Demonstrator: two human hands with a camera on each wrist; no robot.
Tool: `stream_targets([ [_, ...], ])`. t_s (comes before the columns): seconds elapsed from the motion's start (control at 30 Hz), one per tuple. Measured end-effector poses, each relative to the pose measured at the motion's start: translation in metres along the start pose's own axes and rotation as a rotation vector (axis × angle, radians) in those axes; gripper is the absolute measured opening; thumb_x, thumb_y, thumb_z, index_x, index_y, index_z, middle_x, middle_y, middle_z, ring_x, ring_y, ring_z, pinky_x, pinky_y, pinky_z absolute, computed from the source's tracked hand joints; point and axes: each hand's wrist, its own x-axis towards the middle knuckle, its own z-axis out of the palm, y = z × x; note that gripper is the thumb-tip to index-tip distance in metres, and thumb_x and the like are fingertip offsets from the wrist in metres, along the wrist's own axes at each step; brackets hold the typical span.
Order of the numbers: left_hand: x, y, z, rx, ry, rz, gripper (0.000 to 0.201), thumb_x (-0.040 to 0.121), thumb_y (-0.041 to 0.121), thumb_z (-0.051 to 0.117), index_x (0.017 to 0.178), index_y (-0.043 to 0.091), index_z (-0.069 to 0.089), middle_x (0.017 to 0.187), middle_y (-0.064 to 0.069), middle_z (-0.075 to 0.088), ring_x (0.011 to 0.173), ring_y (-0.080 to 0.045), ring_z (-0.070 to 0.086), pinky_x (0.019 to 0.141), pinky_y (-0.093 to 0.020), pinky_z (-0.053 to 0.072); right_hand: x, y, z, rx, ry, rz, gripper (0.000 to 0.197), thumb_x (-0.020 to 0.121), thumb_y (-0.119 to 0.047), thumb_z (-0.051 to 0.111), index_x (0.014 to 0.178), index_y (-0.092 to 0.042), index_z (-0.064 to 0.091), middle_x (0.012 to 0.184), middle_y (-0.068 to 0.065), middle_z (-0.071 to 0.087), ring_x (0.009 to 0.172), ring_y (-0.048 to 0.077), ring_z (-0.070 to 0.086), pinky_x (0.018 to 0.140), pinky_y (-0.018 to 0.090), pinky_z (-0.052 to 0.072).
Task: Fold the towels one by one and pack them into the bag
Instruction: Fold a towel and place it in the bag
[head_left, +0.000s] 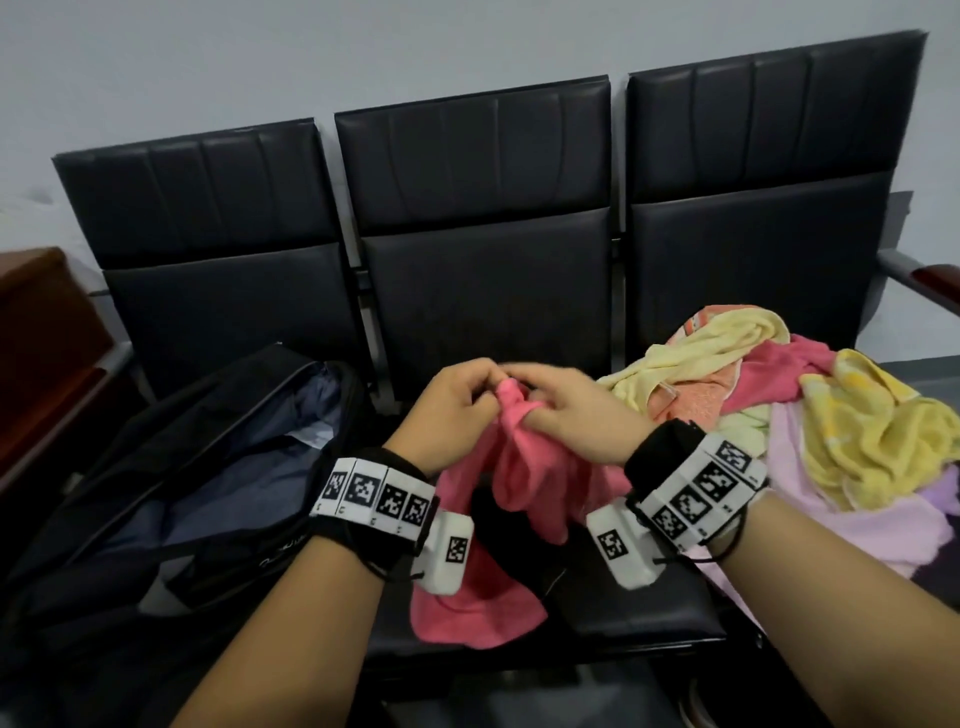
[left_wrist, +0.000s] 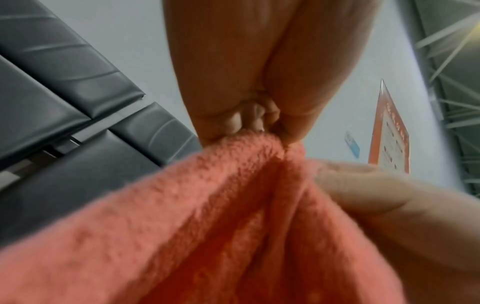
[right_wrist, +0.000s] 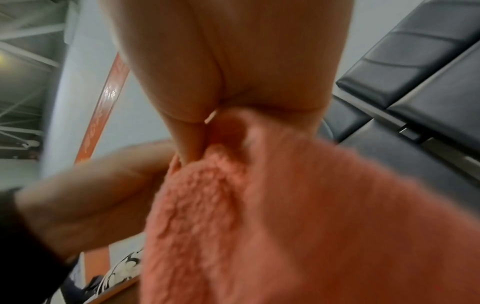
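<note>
A pink towel hangs bunched over the middle seat, its lower end lying on the cushion. My left hand and right hand meet at its top and both pinch the fabric there. In the left wrist view my left hand curls its fingers on the towel. The right wrist view shows my right hand gripping the towel the same way. A dark bag lies open on the left seat. A heap of unfolded towels, yellow, pink, orange and lilac, covers the right seat.
The black three-seat bench backs against a pale wall. A brown wooden cabinet stands at the left. A metal armrest ends the bench at the right. Bare cushion shows behind the towel on the middle seat.
</note>
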Motion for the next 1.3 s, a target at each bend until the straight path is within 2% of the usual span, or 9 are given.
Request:
stream_targets([
  [0.07,0.002,0.006,0.001,-0.047,0.015,0.001,0.028,0.079,-0.014,0.05,0.077,0.008,0.067,0.074,0.005,0.068,0.07,0.0,0.062,0.07,-0.013,0.046,0.004,0.0,0.007,-0.101,-0.062,0.045,0.004,0.089,-0.014,0.062,0.092,-0.014,0.065,0.072,-0.008,0.059,0.066,0.005,0.052,0.07,0.04,0.052],
  [0.13,0.001,0.003,0.001,-0.062,0.028,-0.029,0.028,0.082,-0.014,0.05,0.082,0.009,0.067,0.076,0.006,0.067,0.069,0.0,0.06,0.069,-0.013,0.045,0.006,0.005,0.005,-0.153,-0.02,0.079,0.012,0.09,-0.012,0.062,0.082,-0.004,0.062,0.072,-0.001,0.058,0.067,0.01,0.051,0.074,0.05,0.05],
  [0.37,-0.018,-0.03,0.009,-0.125,-0.29,-0.211,0.022,0.089,0.0,0.066,0.109,0.006,0.062,0.092,-0.013,0.066,0.077,-0.018,0.059,0.073,-0.04,0.052,0.01,0.002,-0.018,0.198,0.317,0.108,0.025,0.094,-0.003,0.055,0.089,-0.022,0.07,0.091,0.0,0.071,0.092,0.018,0.066,0.087,0.04,0.052],
  [0.47,-0.019,-0.039,0.016,-0.126,-0.235,-0.226,0.021,0.088,-0.005,0.063,0.108,0.001,0.064,0.105,-0.018,0.071,0.092,-0.025,0.07,0.092,-0.046,0.056,0.012,-0.003,-0.022,0.241,0.334,0.102,0.024,0.095,-0.004,0.054,0.09,-0.021,0.071,0.094,0.002,0.071,0.095,0.018,0.066,0.09,0.042,0.052],
  [0.57,-0.018,-0.05,0.02,-0.054,-0.177,-0.244,0.012,0.084,0.002,0.063,0.095,-0.001,0.067,0.094,-0.02,0.071,0.085,-0.031,0.069,0.087,-0.054,0.053,0.012,-0.005,-0.027,0.284,0.405,0.083,0.023,0.095,-0.002,0.054,0.092,-0.017,0.071,0.096,0.007,0.071,0.096,0.021,0.066,0.093,0.046,0.052],
  [0.77,-0.014,-0.054,0.015,-0.035,0.015,-0.237,0.028,0.079,0.036,0.066,0.075,0.009,0.061,0.065,0.003,0.053,0.063,-0.012,0.048,0.064,-0.036,0.043,0.012,-0.007,-0.036,0.344,0.502,0.042,0.025,0.096,-0.002,0.052,0.089,-0.018,0.07,0.092,0.003,0.07,0.093,0.017,0.065,0.087,0.038,0.053],
  [0.97,-0.008,-0.062,-0.006,0.072,0.146,-0.179,0.013,0.079,0.014,0.071,0.071,0.021,0.064,0.06,0.01,0.057,0.055,-0.003,0.049,0.056,-0.02,0.043,0.014,-0.005,-0.054,0.397,0.621,0.005,0.028,0.097,-0.009,0.051,0.087,-0.026,0.071,0.089,-0.003,0.071,0.089,0.012,0.066,0.078,0.027,0.053],
  [1.07,-0.012,-0.071,-0.014,0.171,0.082,-0.227,0.018,0.075,0.007,0.068,0.068,0.022,0.062,0.063,0.003,0.061,0.06,-0.007,0.054,0.061,-0.029,0.046,0.013,-0.003,-0.064,0.39,0.693,0.009,0.031,0.096,-0.011,0.051,0.083,-0.031,0.072,0.085,-0.009,0.071,0.087,0.008,0.066,0.073,0.023,0.051],
  [1.3,-0.025,-0.091,-0.023,0.297,0.093,-0.322,0.012,0.072,0.004,0.064,0.069,0.014,0.063,0.063,-0.001,0.06,0.061,-0.015,0.056,0.057,-0.027,0.043,0.012,-0.001,-0.071,0.419,0.789,0.035,0.027,0.097,-0.006,0.05,0.086,-0.023,0.068,0.087,-0.002,0.067,0.088,0.014,0.063,0.08,0.029,0.052],
])
